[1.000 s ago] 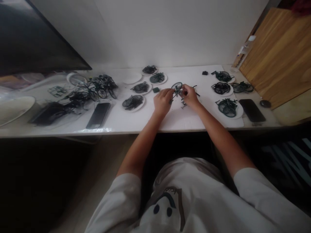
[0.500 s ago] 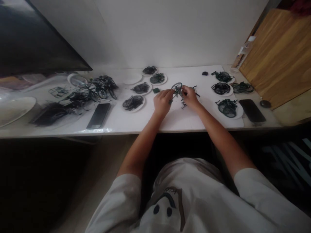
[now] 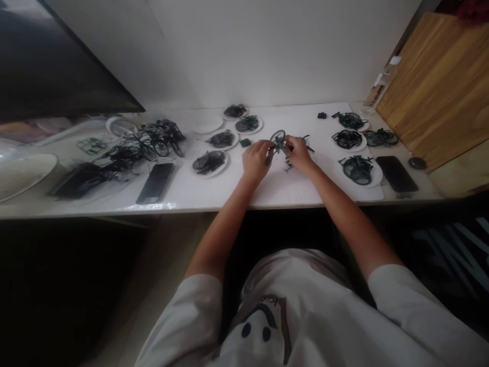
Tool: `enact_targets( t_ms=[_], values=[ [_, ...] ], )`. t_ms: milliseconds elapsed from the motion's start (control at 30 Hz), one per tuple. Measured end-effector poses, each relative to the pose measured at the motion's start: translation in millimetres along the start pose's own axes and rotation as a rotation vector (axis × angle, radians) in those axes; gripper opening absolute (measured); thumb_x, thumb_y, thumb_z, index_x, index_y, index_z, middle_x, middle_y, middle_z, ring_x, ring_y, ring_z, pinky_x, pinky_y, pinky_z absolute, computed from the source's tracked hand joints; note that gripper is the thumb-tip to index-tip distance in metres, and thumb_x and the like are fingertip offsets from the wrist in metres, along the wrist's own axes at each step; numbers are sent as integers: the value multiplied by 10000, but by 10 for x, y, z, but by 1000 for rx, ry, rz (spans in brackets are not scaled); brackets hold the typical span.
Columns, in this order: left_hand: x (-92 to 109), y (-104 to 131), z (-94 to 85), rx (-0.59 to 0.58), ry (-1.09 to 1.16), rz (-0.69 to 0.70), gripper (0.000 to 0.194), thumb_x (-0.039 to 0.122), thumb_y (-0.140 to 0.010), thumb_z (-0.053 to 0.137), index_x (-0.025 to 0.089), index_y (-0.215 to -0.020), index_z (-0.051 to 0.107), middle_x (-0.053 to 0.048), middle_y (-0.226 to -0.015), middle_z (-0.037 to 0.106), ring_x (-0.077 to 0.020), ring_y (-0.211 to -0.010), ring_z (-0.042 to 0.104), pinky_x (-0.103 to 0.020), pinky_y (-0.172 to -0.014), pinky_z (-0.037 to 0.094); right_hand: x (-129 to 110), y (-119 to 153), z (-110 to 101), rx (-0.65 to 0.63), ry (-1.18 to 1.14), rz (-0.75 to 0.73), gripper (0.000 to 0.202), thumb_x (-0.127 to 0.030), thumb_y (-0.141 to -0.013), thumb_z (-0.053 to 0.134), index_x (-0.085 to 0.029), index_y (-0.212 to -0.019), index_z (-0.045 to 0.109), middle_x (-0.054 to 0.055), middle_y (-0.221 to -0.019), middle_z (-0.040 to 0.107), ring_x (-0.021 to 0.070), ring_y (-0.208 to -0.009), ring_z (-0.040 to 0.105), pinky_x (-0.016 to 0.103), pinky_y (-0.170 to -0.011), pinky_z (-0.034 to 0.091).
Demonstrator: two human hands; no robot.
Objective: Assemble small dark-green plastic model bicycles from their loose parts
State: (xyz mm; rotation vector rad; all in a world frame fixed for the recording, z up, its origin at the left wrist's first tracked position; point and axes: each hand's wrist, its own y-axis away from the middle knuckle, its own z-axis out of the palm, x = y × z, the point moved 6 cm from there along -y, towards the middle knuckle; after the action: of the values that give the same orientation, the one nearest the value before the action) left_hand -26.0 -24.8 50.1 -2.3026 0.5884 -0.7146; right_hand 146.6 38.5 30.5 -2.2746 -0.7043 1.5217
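Both my hands meet above the white sheet at the middle of the table, around a small dark green bicycle part with a spoked wheel point(image 3: 277, 136). The fingers of my left hand point(image 3: 255, 159) are closed on its left side. From the right, my right hand point(image 3: 300, 154) pinches the same part. Fingertips hide much of the piece between them. Some thin dark parts point(image 3: 288, 167) lie on the sheet beneath and beside my right hand. Just left of the wheel sits a small green block point(image 3: 245, 142).
White plates of dark bicycle parts stand left point(image 3: 223, 161) and right point(image 3: 378, 176). Assembled miniature bicycles point(image 3: 162, 137) crowd the left side. Phones lie at left point(image 3: 156, 182) and right point(image 3: 396, 174). A bottle point(image 3: 382, 84) stands by the wooden board point(image 3: 439, 86); a black screen point(image 3: 57, 61) looms left.
The wheel between my hands has tilted slightly, and my left fingers have shifted a little on the part. Everything on the table stays in place.
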Motion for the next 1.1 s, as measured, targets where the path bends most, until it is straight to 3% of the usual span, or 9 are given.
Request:
enact_targets(
  t_ms=[233, 400, 500, 700, 933, 1100],
  values=[
    [-34, -1, 47, -1, -5, 7, 283, 178, -1052, 553, 202, -1247, 757, -131, -1325, 825, -275, -1087, 793, -412, -969, 566, 42, 25, -10, 19, -72, 29, 146, -260, -950, 663, -231, -1090, 633, -95, -638, 503, 123, -584, 424, 280, -639, 312],
    [-31, 4, 45, 15, 1, 6, 320, 198, -1082, 519, 198, -1298, 755, -140, -1350, 819, -272, -1153, 796, -403, -1003, 578, 40, 32, 2, 18, -64, 15, 83, -267, -964, 652, -238, -1031, 612, -95, -625, 490, 120, -572, 403, 282, -612, 283],
    [-18, -2, 49, 5, 5, 21, 357, 181, -1073, 510, 198, -1341, 744, -139, -1419, 796, -271, -1226, 787, -402, -1036, 590, 41, 21, 11, 21, -64, -10, 109, -344, -1002, 637, -236, -1004, 618, -82, -642, 502, 124, -579, 413, 287, -616, 295],
    [-4, -10, 64, -11, 18, 48, 388, 127, -1051, 501, 202, -1352, 733, -133, -1464, 775, -260, -1282, 775, -415, -1081, 606, 12, 13, 10, 17, -63, -25, 373, -597, -1036, 595, -229, -979, 626, -27, -731, 590, 151, -668, 501, 297, -652, 377],
    [50, -11, 22, -27, 1, 27, 364, 120, -1039, 530, 201, -1337, 722, -130, -1474, 765, -258, -1252, 778, -406, -1052, 625, -7, 13, 18, 36, -75, -19, 337, -562, -1022, 606, -231, -995, 656, 14, -818, 673, 183, -753, 576, 314, -708, 455],
    [44, -5, 18, -8, 56, -5, 391, 110, -1015, 547, 205, -1359, 708, -132, -1490, 749, -273, -1254, 768, -430, -1062, 624, 20, -28, 25, 51, -198, 82, 476, -711, -957, 684, -240, -943, 622, 14, -841, 651, 161, -747, 574, 288, -679, 440]
  ],
)
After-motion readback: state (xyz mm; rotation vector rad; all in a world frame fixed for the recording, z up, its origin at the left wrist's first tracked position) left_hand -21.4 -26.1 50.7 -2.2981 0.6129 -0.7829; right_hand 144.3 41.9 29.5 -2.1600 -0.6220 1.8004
